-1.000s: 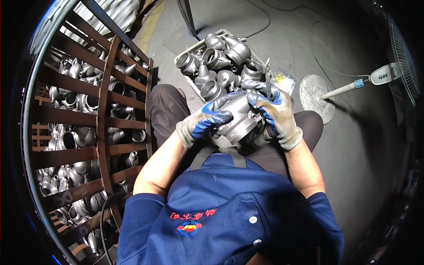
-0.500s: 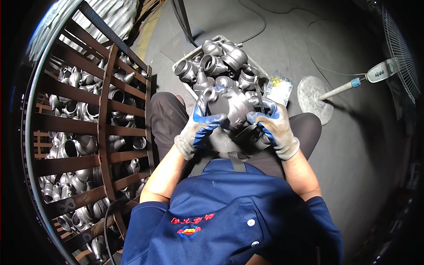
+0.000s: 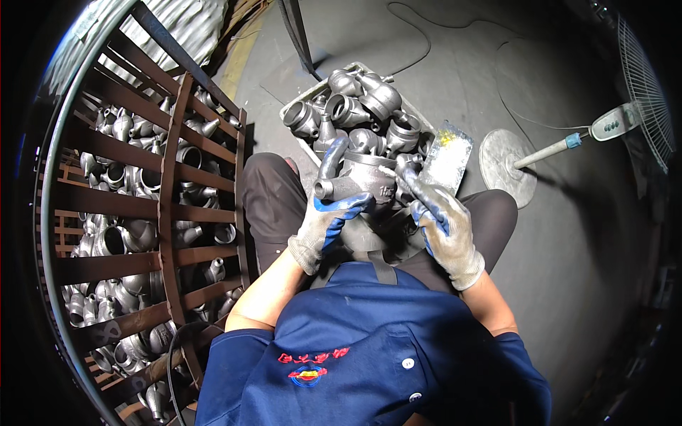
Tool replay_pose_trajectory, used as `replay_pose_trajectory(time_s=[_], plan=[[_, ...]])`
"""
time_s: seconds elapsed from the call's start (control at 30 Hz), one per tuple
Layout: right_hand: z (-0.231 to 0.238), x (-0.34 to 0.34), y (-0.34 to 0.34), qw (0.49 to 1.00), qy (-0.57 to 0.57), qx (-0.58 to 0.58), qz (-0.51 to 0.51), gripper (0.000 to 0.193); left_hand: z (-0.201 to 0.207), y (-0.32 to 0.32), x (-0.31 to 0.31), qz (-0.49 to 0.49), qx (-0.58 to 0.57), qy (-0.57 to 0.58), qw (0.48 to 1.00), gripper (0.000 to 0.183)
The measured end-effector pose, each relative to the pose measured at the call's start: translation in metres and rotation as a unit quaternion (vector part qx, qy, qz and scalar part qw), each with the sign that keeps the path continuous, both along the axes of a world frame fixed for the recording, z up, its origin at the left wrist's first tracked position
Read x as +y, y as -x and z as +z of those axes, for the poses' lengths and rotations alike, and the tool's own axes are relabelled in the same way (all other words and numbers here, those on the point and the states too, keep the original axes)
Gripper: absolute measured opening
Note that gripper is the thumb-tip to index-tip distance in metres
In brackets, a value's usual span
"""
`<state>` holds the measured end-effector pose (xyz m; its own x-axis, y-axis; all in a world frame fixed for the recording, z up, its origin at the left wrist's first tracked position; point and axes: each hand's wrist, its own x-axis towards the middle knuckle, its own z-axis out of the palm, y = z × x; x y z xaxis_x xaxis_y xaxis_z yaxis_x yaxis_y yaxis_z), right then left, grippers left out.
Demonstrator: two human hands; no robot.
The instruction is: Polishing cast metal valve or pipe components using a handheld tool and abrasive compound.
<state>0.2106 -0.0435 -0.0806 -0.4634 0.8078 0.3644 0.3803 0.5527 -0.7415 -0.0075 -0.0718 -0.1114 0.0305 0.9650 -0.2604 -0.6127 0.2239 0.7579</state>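
A grey metal pipe-like casting (image 3: 368,177) with a wide ribbed mouth and a side spout is held up between my knees. My left hand (image 3: 323,220), in a grey glove with blue-coated fingers, is closed around its left side, by the spout. My right hand (image 3: 444,220), gloved alike, is at the casting's right side with its fingers bent. Its fingertips are close to the wide mouth, and whether they grip the casting or a small dark tool is hidden. The mouth now faces up and away from me.
Beyond my knees stands a pale crate (image 3: 410,105) heaped with similar castings. A silvery, yellow-spotted sheet-like block (image 3: 449,156) lies beside it. A rusty barred cage (image 3: 167,177) full of castings is on the left, a standing fan (image 3: 614,122) on the right. A cable (image 3: 425,35) crosses the floor.
The casting has turned so that its wide ribbed mouth and side spout show, the spout now lower. My right hand has shifted slightly right and down, its fingers more extended along the casting.
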Motion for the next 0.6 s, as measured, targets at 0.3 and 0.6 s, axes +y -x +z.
replay_pose_trajectory(time_s=[0.3,0.6], plan=[[-0.0002,-0.0039,0.0061,0.995,-0.065,-0.034,-0.074,0.032,0.0044,-0.0043,0.0005,0.029,0.029,-0.037,0.998,0.086],[0.0025,-0.0026,0.0081,0.982,-0.113,-0.13,-0.077,0.029,-0.0008,-0.006,0.0003,0.041,0.022,-0.055,0.997,0.085]])
